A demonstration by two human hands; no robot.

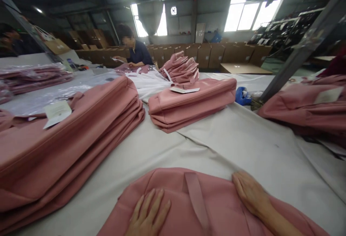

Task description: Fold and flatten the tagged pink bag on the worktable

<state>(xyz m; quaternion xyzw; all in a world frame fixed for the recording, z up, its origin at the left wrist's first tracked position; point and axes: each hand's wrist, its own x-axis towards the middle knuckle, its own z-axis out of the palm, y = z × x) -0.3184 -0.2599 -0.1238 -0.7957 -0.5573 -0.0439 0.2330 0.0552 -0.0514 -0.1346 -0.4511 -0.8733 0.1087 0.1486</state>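
Note:
A pink bag [175,182] with a flat strap [196,196] lies on the pale cloth at the bottom of the head view, its near part cut off by the frame. My left hand [148,214] rests flat on the left part of this bag, fingers spread. At the bag's far right edge, my right hand [250,192] is closed over the fabric, with its fingertips mostly hidden. Beyond them sits a stack of folded pink bags [191,100] bearing a white tag [185,90]. A larger stack of pink bags [81,135] with a pale tag [57,113] fills the left side.
More pink bags [310,106] lie at the right beside a slanted metal post [294,55]. A blue roll-like object [242,96] is near its foot. Across the table, a person [137,52] handles items near a pink pile [181,68]. Cardboard boxes [216,55] line the back.

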